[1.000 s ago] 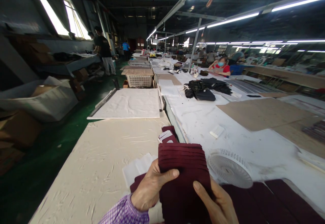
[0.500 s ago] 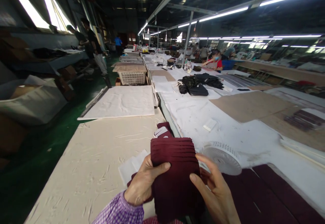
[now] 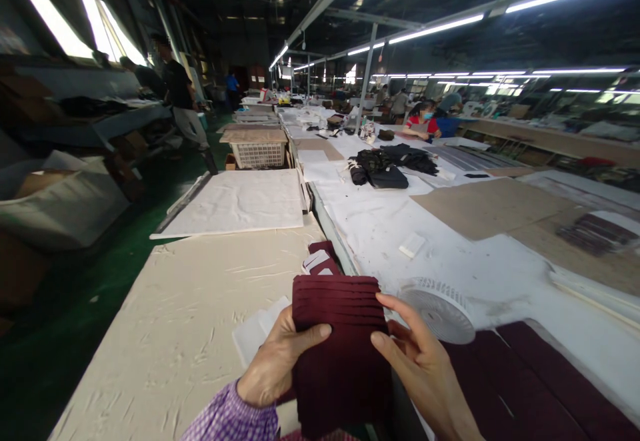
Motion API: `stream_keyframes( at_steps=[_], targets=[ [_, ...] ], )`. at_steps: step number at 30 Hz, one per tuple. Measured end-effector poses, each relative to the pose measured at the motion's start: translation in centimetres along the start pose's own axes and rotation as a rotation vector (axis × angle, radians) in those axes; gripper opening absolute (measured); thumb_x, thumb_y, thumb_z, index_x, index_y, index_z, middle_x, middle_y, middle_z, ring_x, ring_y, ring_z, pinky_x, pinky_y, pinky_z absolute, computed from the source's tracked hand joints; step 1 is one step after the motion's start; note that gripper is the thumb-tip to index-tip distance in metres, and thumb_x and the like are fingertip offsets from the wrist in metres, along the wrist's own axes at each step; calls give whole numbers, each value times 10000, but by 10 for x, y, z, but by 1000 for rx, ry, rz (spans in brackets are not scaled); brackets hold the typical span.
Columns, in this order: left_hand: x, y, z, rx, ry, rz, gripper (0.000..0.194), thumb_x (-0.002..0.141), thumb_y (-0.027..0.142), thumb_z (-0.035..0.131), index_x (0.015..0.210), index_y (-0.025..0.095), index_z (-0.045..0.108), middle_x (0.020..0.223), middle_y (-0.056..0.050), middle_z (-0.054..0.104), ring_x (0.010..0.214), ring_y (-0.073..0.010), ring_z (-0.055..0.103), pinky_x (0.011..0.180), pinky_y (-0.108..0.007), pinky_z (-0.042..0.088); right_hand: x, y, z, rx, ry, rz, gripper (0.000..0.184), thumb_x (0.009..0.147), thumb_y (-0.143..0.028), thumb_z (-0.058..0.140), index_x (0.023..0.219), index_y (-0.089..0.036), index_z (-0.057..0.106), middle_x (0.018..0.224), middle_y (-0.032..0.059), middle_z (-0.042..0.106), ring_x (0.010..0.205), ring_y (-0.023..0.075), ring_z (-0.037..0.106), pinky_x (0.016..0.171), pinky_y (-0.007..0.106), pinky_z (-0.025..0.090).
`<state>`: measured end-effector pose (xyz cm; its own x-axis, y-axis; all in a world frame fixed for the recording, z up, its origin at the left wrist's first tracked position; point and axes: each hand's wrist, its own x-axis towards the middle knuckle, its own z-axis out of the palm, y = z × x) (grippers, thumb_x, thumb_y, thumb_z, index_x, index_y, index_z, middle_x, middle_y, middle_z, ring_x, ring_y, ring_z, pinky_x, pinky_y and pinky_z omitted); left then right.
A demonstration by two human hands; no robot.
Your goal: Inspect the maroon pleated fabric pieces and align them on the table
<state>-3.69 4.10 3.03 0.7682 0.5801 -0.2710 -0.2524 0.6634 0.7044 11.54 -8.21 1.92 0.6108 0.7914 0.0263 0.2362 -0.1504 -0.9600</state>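
From here I see the maroon stack upright just left of the fan, its top edges stepped like stairs. The left grip is closed on its side, thumb flat on the face. The right grip is half open, finger and thumb parted at the edge nearest the fan; I can't tell what its hidden fingers hold. A firm left thumb and a light right touch should suit those layers; a hard pinch might skew the steps.

Dim bkgd; overhead tubes + window glare.
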Motion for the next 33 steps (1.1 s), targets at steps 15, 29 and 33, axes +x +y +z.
stream_keyframes(
  at_steps=[15,29,33],
  targets=[
    [-4,3,4,2,35,19,283,652,158,798,931,171,753,857,-79,774,718,-201,715,752,-316,570,-3,-16,4,218,-3,140,384,757,-440,679,1072,-234,603,808,18,670,712,177,621,627,261,505],
    [-2,2,1,-19,47,32,261,631,162,810,883,150,746,841,-79,770,724,-203,713,731,-299,570,-3,-6,17,68,69,55,344,797,-491,629,667,-180,564,785,50,654,681,170,580,623,264,483],
    [-1,3,-1,-24,62,53,248,656,154,790,898,146,737,859,-82,770,739,-202,714,735,-292,567,-4,-3,17,111,89,60,296,783,-448,660,917,-185,633,920,79,698,769,198,648,699,295,540]
  ],
)
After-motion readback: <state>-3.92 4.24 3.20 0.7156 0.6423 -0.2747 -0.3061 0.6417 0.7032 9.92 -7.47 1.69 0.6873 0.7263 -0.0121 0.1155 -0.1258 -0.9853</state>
